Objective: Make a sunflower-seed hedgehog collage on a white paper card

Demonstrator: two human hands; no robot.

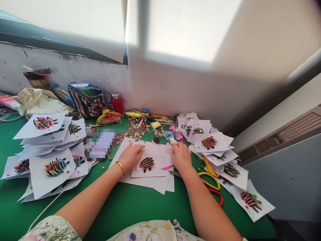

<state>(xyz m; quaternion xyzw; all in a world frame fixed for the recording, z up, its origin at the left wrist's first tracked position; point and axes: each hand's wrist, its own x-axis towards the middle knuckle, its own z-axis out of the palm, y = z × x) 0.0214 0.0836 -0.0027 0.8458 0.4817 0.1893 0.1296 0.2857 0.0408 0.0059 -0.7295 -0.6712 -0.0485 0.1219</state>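
Note:
A white paper card bears a hedgehog shape made of striped sunflower seeds, with dark round feet. It lies on several loose white sheets. My left hand, a gold bangle at its wrist, rests on the paper at the card's upper left, fingers stretched out and holding nothing visible. Right of the card, my right hand bends its fingers over a small clear plastic bag. A pink modelling tool lies beside that hand, and scissors with yellow and red handles lie under the right forearm.
Stacks of finished seed-picture cards stand at left and right. Loose sunflower seeds and bags of coloured clay spread behind the sheets. A blurred phone-like object, a striped bag and a red bottle stand beyond.

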